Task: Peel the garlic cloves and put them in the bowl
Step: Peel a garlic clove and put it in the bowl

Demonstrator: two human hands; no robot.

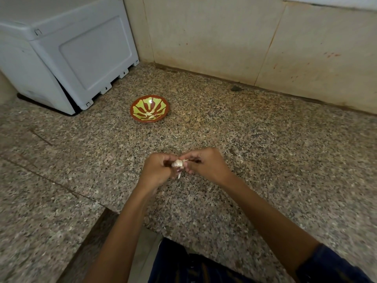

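The garlic (177, 164) is a small, pale, off-white lump with a faint pinkish tint and a papery skin; a thin strip of loose skin (185, 160) sticks out from its top toward the right, and a narrow whitish tail hangs down below it. It sits between both hands, held above the speckled granite counter (265, 152), well on the near side of the bowl (150, 110).

The left hand (157, 170) has its fingers curled around the garlic from the left and below, gripping it. The right hand (204, 164) has its thumb and fingertips drawn together in a pinch on the strip of skin at the garlic's top.

The bowl is shallow, with a reddish-brown rim and a yellow-green petal pattern inside. A few peeled cloves (150, 115), smooth and creamy white, lie in its near side.

Left of the bowl and farther back stands a large white plastic box (67, 48). Behind the bowl rises a beige tiled wall (204, 33).
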